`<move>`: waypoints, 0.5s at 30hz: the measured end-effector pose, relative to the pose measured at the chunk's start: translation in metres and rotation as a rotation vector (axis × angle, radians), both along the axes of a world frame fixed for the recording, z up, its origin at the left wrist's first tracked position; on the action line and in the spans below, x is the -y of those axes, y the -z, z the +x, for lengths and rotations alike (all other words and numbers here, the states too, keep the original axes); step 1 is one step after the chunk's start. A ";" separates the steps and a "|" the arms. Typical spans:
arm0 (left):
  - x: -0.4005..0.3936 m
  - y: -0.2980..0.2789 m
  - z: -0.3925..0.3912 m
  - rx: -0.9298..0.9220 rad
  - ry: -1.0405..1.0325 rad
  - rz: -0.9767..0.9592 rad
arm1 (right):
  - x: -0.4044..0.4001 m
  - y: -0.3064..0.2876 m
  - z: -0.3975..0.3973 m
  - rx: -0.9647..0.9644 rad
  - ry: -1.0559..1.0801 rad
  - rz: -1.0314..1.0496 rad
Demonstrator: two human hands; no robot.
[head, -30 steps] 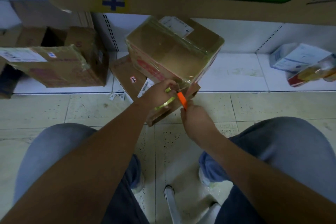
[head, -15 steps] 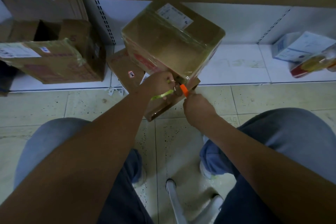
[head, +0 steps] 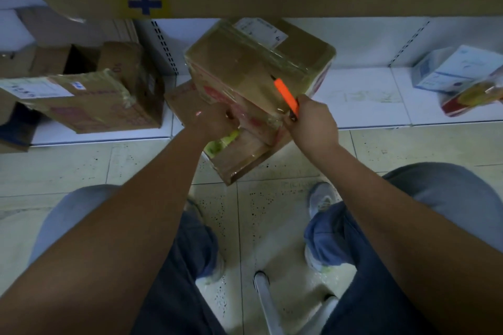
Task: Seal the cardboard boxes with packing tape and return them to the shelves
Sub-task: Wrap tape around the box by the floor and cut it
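Taped box [head: 253, 68] at twelve o'clock, left hand [head: 215, 122] gripping tape [head: 227, 139], right hand [head: 313, 122] clamped on orange knife [head: 285, 94].

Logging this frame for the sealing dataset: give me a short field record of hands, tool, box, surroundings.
left hand: grips yellow-green tape roll at the taped box's near side
right hand: holds orange utility knife, blade end over the box top
taped box: tilted, sits on a lower box
shelf: white, bottom level, more boxes at left
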State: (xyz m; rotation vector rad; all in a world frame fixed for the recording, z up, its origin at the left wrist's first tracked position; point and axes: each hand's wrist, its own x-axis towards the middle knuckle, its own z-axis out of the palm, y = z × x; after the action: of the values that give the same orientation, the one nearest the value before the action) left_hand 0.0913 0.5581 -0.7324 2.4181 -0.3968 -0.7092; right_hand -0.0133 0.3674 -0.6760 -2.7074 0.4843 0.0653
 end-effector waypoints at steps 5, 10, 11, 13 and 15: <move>0.003 -0.005 -0.019 -0.066 -0.141 -0.139 | -0.011 0.030 0.021 -0.024 -0.045 -0.021; 0.002 -0.013 -0.035 -0.067 -0.202 -0.146 | -0.018 0.041 0.021 0.010 -0.025 -0.098; 0.000 -0.016 -0.039 -0.085 -0.237 -0.179 | -0.018 0.039 0.022 -0.012 -0.021 -0.073; -0.004 -0.025 -0.046 -0.127 -0.308 -0.273 | -0.016 0.033 0.024 -0.040 -0.003 0.019; -0.005 -0.040 -0.055 -0.132 -0.343 -0.330 | -0.015 0.020 0.022 -0.001 0.013 0.153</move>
State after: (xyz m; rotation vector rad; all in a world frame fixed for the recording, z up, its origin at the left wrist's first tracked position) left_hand 0.0365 0.5627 -0.6926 2.0439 -0.0363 -0.5927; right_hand 0.0085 0.3825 -0.6962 -2.5543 0.4769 0.0965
